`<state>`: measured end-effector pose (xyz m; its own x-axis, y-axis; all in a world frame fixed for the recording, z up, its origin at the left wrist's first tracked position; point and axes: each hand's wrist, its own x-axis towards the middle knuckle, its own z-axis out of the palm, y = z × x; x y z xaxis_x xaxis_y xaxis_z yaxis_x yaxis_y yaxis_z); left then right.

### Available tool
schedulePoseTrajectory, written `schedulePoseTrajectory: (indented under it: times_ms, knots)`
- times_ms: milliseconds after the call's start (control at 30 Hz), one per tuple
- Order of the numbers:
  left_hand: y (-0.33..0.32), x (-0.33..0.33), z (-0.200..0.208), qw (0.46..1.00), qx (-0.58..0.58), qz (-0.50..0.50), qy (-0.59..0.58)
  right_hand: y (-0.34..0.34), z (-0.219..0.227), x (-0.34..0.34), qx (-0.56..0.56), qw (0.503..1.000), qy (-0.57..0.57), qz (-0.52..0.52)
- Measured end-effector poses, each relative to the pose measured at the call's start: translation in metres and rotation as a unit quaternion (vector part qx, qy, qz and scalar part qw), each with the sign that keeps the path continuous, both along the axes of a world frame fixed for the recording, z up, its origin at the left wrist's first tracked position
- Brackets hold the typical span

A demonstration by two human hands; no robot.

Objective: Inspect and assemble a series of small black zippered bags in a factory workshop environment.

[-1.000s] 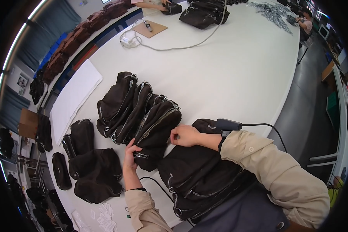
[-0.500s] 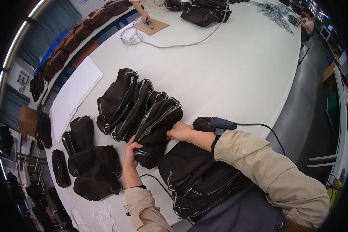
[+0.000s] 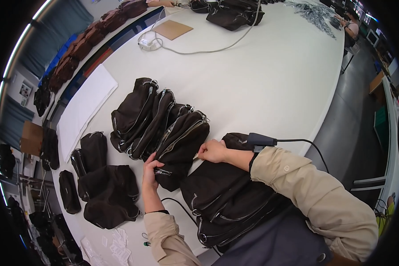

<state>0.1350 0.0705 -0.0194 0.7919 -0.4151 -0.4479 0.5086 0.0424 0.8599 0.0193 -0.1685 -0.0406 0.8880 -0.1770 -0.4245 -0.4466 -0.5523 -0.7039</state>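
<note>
A row of dark brown zippered bags leans together at the table's middle. My left hand grips the side of the nearest bag, its fingers bent over the fabric near a short silver zip. Beside that bag's right edge, my right hand is closed in a pinch. A tiny pale bit shows at its fingertips, too small to name. Under and in front of my right forearm lies another stack of dark brown bags with silver zips, close against my body.
More dark bags lie at the left, above scattered white slips. A white sheet covers the far left edge. Farther off are a brown board, a grey cable and other people at the table.
My right hand has drawn slightly right, away from the bag's edge, still pinched. My left hand keeps its hold. Another person's hand and tool have left the brown board.
</note>
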Motion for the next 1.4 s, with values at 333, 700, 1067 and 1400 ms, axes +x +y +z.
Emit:
schedulePoseTrajectory:
  times_ms: [333, 700, 1067, 1400]
  knots:
    - [0.000, -0.001, 0.000, 1.000, -0.006, -0.006, 0.002, 0.000, 0.003, 0.009, 0.082, 0.992, 0.054, -0.073]
    - [0.004, 0.002, -0.005, 1.000, 0.003, -0.004, -0.001, 0.009, 0.009, 0.024, 0.086, 0.981, 0.102, -0.143]
    - [0.002, 0.001, -0.002, 1.000, 0.013, 0.007, 0.003, 0.012, 0.008, 0.024, 0.040, 0.986, 0.100, -0.128]
    - [0.005, 0.001, -0.006, 1.000, 0.010, 0.001, -0.008, 0.007, 0.014, -0.002, 0.038, 0.998, 0.042, 0.028]
